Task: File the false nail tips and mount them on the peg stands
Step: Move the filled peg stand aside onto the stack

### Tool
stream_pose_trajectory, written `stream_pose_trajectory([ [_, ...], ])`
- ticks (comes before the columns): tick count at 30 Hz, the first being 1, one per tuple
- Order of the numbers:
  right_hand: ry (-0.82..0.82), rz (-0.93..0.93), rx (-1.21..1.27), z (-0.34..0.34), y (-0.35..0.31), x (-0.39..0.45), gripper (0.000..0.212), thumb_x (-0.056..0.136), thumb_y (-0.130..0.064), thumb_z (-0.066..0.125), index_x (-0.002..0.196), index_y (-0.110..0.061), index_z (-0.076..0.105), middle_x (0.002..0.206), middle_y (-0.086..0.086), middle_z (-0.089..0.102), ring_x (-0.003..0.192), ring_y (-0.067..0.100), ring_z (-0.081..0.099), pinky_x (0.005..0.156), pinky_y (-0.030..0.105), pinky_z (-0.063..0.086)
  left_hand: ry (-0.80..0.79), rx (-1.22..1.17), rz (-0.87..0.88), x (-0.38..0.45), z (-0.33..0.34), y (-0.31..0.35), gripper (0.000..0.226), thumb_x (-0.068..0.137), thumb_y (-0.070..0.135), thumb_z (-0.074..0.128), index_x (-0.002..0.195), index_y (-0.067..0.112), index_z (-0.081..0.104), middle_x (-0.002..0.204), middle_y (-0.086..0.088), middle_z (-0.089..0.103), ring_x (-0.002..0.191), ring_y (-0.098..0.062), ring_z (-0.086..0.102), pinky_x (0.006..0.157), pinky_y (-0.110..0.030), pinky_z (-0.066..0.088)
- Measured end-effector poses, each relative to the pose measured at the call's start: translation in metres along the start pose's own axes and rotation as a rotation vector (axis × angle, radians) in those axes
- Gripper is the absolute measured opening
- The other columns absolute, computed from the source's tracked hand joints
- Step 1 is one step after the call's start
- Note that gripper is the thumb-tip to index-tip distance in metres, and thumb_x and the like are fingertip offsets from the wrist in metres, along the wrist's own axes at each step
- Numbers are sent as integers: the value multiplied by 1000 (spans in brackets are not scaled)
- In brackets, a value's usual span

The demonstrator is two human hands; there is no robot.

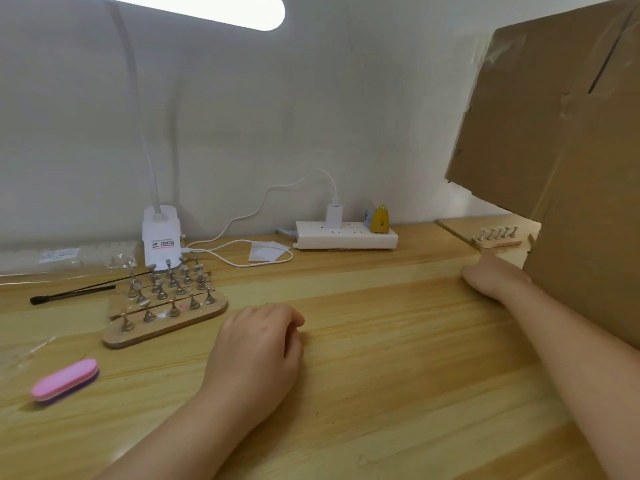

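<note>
Peg stands [166,299] clustered left on the surface [381,341], pink file [64,381] nearer left, left hand [259,344] loosely curled, resting empty, right hand [495,275] at cardboard [571,133], grip unclear.

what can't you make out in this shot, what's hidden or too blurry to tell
1. Right hand, head view: fingers curl away beside the cardboard box; any grip is unclear.
2. Left hand: fingers curl under toward the table; anything inside is hidden.
3. Peg stands: too small and blurred to tell which pegs carry nail tips.
4. Small stand: partly behind the box.
5. Lamp base label: unreadable.
</note>
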State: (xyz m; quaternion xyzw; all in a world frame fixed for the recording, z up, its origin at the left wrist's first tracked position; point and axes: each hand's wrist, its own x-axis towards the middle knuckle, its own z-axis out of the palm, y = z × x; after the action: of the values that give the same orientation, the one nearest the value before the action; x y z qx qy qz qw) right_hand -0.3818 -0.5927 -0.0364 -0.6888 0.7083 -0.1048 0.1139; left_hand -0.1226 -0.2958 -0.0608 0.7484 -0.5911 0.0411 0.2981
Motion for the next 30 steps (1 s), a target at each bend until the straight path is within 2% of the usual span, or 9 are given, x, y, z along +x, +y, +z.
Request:
stream_pose_trajectory([
  [3,28,-62,-49,4,-5,-21,61,89,-35,44,144,-12,32,141,13,47,124,34,47,96,42,45,2,8,-4,1,0,-1,21,96,30,43,110,34,57,105,19,58,103,-7,49,90,-26,34],
  [5,99,-116,-127,7,-15,-40,57,89,-34,48,140,-11,35,140,13,46,125,35,45,96,43,45,0,2,-11,2,1,-1,21,95,28,43,110,33,58,105,17,59,104,-10,50,91,-27,34],
  [10,181,-395,-14,0,-77,-110,32,87,-29,53,114,-12,58,106,7,63,95,25,59,80,41,53,0,48,-17,4,3,1,24,93,23,43,111,27,58,110,10,62,107,-16,53,88,-30,33],
  [12,145,-499,40,-1,-106,-144,23,87,-30,50,97,-16,64,91,3,66,81,19,60,74,39,55,-26,130,-18,4,2,3,27,92,20,43,114,25,58,115,6,62,108,-21,54,87,-30,33],
  [15,50,-615,66,5,-142,-189,19,83,-32,51,86,-19,65,85,-1,67,78,18,61,73,37,55,-50,316,14,-2,-5,6,31,90,17,42,117,23,56,117,2,61,106,-25,55,84,-30,33],
  [19,-61,-667,160,23,-173,-227,33,79,-31,54,99,-10,68,97,8,69,89,24,63,79,43,55,35,334,-119,-21,-36,-17,27,93,28,39,116,24,52,117,4,59,105,-21,54,80,-32,37],
  [24,-142,-625,235,47,-196,-243,42,81,-31,55,116,-7,58,100,7,65,93,25,61,85,43,53,53,456,-260,-49,-76,-60,24,93,36,39,112,22,45,112,2,58,100,-21,55,73,-32,34],
  [27,-184,-625,282,60,-205,-246,54,83,-35,56,132,-14,45,116,5,58,113,25,52,94,42,47,64,525,-340,-57,-85,-77,29,92,38,40,116,23,45,112,3,58,103,-21,55,79,-33,38],
  [30,-174,-694,303,72,-209,-251,64,86,-27,52,145,-15,32,129,3,54,129,25,38,104,39,38,84,640,-367,-61,-83,-91,30,90,37,41,116,23,45,110,4,58,102,-20,54,80,-32,37],
])
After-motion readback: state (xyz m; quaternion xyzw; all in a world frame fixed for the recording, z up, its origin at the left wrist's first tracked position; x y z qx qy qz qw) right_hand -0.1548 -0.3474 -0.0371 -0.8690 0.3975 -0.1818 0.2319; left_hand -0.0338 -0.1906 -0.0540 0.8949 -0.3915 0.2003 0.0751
